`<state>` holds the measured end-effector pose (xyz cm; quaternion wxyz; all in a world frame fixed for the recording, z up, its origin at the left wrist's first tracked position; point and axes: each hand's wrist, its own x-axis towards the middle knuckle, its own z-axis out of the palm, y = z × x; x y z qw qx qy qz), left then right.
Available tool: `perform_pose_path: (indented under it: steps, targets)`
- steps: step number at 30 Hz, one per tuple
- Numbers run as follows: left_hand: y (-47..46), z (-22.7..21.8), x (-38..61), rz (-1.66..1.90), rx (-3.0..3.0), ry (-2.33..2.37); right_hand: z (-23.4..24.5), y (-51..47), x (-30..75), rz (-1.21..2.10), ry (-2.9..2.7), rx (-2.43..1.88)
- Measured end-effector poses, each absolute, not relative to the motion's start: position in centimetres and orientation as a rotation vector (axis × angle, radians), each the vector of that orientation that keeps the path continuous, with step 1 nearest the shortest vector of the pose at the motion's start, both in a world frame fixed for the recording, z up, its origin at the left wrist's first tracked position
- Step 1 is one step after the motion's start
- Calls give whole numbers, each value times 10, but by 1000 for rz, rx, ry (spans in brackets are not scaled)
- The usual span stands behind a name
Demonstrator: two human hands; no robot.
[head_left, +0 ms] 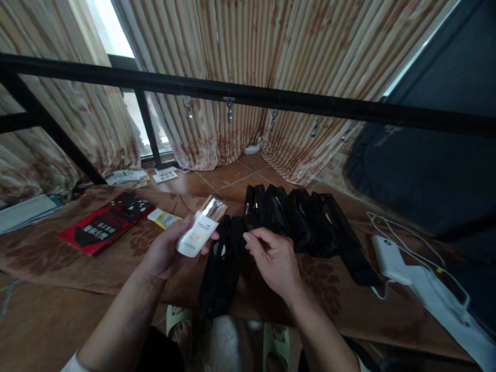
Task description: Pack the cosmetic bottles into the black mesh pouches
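My left hand [170, 250] is wrapped around a white cosmetic bottle [197, 233], tilted, with a shiny gold-silver cap and small print on its front. To its right, my right hand [273, 258] pinches the edge of a black mesh hanging organizer [277, 212], which has several pouches in a row. One section of the organizer [220, 274] lies toward me, with a pale round thing [219, 250] showing through. Dark fabric partly hides what is between my right fingertips.
A red and black book [106, 222] and a white-yellow packet [165, 218] lie left on the brown cloth [325, 315]. At right are a white power bank [390, 258] and cables [418, 240]. A black metal rail [248, 92] with hanging clips crosses ahead, before striped curtains [232, 46].
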<state>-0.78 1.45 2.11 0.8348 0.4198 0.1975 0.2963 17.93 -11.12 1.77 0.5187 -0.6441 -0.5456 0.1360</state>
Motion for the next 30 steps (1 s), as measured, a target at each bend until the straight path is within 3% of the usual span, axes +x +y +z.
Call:
perform_pose_path:
  steps: [30]
  targets:
    - [3, 7, -1, 173, 1027, 243, 14, -107, 170, 729, -1004, -1220]
